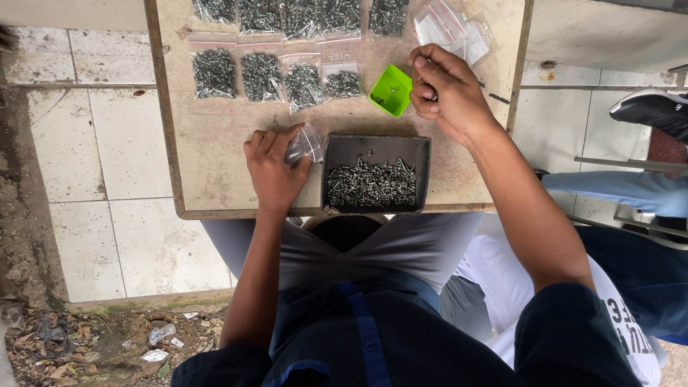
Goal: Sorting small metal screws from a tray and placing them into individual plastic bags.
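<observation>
Our left hand pinches a small clear bag, our right hand is closed on a few screws that could slip onto the table if this grip loosens.

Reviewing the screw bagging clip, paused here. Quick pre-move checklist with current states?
1. Left hand has the small clear bag: ok, pinched at the fingertips.
2. Bag mouth open: cannot tell.
3. Right hand holding screws: cannot tell, fingers curled shut over it.
4. Black tray stocked: ok, loose screws piled in it.
5. Green scoop within reach: ok, beside the right hand, nearly empty.
6. Filled bags clear of the hands: ok, rowed at the table's far side.
</observation>
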